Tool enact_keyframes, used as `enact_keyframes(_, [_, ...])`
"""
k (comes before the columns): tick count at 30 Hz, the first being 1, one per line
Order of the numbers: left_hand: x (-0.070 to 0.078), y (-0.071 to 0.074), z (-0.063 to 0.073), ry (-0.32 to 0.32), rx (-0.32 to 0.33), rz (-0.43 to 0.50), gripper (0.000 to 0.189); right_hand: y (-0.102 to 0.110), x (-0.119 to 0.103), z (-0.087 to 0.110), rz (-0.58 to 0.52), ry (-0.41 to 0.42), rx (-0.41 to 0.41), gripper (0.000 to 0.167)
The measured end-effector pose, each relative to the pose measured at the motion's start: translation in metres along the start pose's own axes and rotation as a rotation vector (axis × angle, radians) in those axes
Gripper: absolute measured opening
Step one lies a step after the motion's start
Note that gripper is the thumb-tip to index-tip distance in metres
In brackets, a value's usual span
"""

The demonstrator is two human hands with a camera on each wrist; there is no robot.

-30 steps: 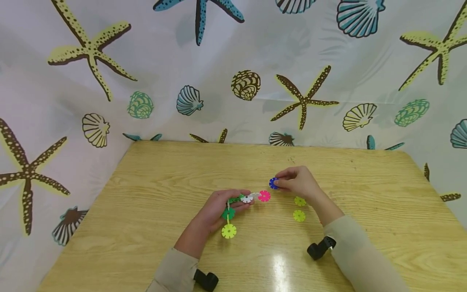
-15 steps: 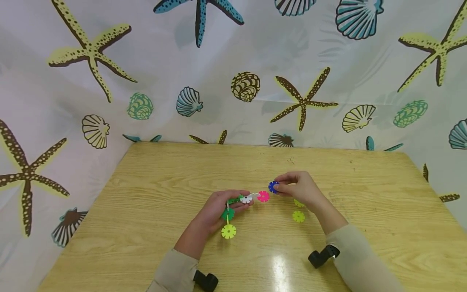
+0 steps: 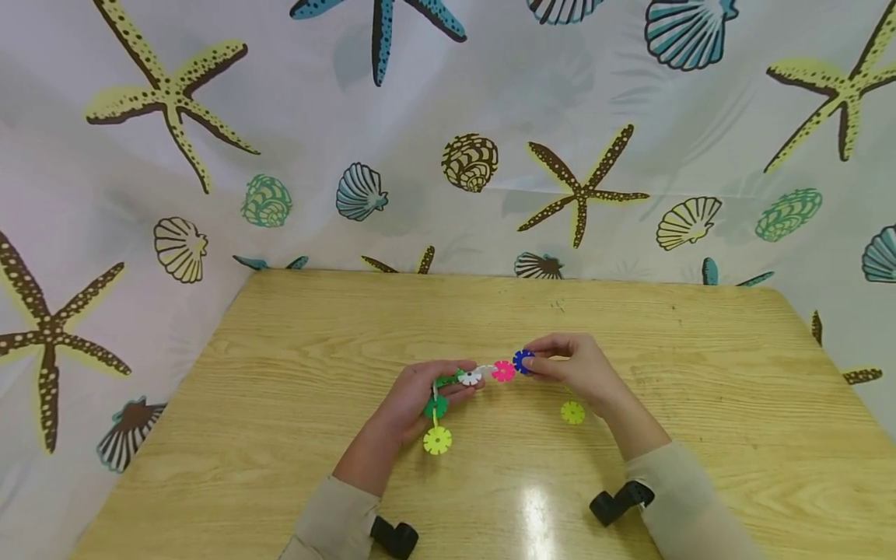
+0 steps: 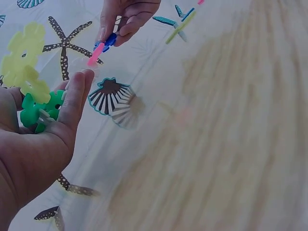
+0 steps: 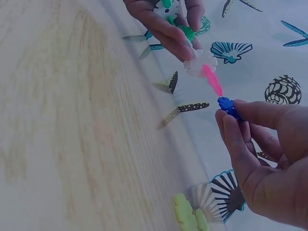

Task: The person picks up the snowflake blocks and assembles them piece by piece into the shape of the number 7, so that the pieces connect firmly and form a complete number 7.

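A: What fills the scene?

B: A white fabric sheet printed with starfish and shells (image 3: 420,109) stands behind a light, wood-grained table (image 3: 315,334), over which a person's two bare hands are at work.

A: And the hands?

B: The left hand (image 3: 411,400) holds a chain of round, notched, plastic-looking discs (image 3: 470,377) between thumb and fingers. The right hand (image 3: 577,362) pinches a single dark blue notched disc (image 3: 523,362), its grip on the far right edge.

A: Which way does the chain run?

B: From a yellow disc (image 3: 437,440) hanging on the near side, up through green into the left grip, then rightward through white to a bright pink notched disc (image 3: 503,371) at the free end.

A: So everything turns on pink and blue?

B: It appears so. Pink sits about midway between the two grips, left of blue and slightly closer to the person. Their facing rims seem to touch; whether the notches interlock, one cannot tell.

A: Anything loose?

B: One more yellow disc (image 3: 572,413), on the table near the right wrist.
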State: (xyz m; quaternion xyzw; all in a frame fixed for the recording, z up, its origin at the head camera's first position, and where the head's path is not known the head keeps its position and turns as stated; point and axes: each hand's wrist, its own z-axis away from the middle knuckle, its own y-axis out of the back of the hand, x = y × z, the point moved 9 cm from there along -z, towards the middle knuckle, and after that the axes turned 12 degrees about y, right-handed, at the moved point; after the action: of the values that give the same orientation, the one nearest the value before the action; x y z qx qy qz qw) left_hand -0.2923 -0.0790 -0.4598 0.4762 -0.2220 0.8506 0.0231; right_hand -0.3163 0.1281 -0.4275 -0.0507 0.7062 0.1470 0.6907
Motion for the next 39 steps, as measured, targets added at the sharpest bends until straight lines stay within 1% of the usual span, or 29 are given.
enact_keyframes(3, [0.0,0.001,0.0,-0.009,0.004,0.003,0.039,-0.002,0.002,0.001,-0.023,0.001,0.002,0.03])
enact_keyframes(7, [0.001,0.001,0.001,-0.025,0.002,0.004,0.04,-0.003,0.003,0.001,-0.027,0.023,-0.01,0.031])
enact_keyframes(14, [0.001,0.0,0.001,-0.015,0.001,-0.008,0.039,0.0,0.003,0.002,-0.038,0.057,-0.037,0.031])
enact_keyframes(22, [0.001,0.001,0.001,-0.01,0.029,-0.027,0.033,-0.001,0.003,0.003,-0.059,0.057,-0.049,0.029])
enact_keyframes(28, [0.002,-0.001,0.003,-0.029,0.01,-0.047,0.035,-0.005,-0.001,0.005,-0.085,0.077,-0.075,0.03])
enact_keyframes(32, [0.003,-0.002,0.003,-0.032,0.002,-0.045,0.036,-0.006,0.0,0.005,-0.07,0.089,-0.079,0.029])
enact_keyframes(39, [0.003,0.001,0.002,-0.037,0.036,-0.022,0.034,-0.013,-0.001,0.004,-0.029,0.122,-0.065,0.024])
